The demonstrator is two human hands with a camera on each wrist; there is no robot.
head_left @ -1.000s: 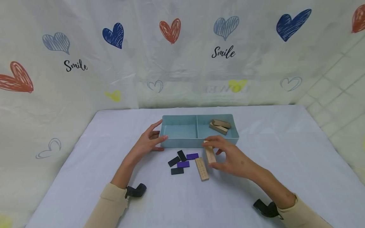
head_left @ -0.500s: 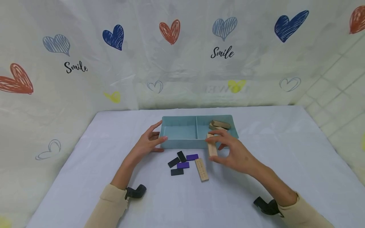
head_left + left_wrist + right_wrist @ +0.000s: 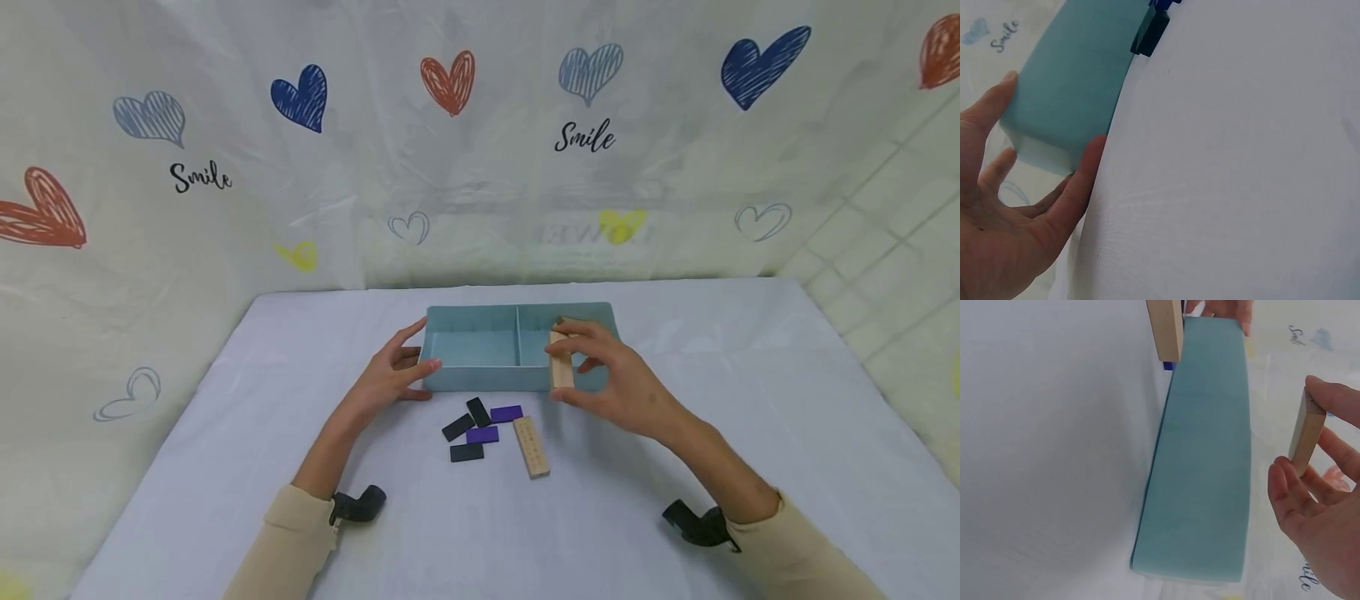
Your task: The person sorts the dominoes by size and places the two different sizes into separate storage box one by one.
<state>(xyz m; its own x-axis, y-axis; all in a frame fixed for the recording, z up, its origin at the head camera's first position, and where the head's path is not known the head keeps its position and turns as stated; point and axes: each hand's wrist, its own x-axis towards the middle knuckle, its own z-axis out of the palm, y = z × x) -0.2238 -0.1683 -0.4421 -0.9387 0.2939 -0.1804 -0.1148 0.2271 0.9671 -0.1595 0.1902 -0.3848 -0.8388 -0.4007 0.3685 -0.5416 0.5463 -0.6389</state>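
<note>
My left hand (image 3: 390, 367) holds the left end of a light-blue two-compartment box (image 3: 480, 379), its thumb at the front corner and a finger at the back corner. In the left wrist view, this hand (image 3: 1029, 212) spans the box's end. My right hand (image 3: 615, 379) pinches a pale wooden block (image 3: 561, 367) between thumb and fingertips, above the front rim of the right compartment. The block (image 3: 1307, 434) is tilted upright in the right wrist view. Wooden blocks inside that compartment are almost fully hidden by the hand. Another wooden block (image 3: 532, 447) lies in front of the box.
Several small black tiles (image 3: 467, 452) and two purple tiles (image 3: 482, 434) lie on the white tablecloth (image 3: 465, 533), left of the loose block. The left compartment (image 3: 472, 333) shows its bare floor. A heart-printed sheet (image 3: 480, 167) hangs behind the table.
My right hand has lifted the wooden block and carried it away from me, from in front of the box to over its front rim. The left hand has stayed in place.
</note>
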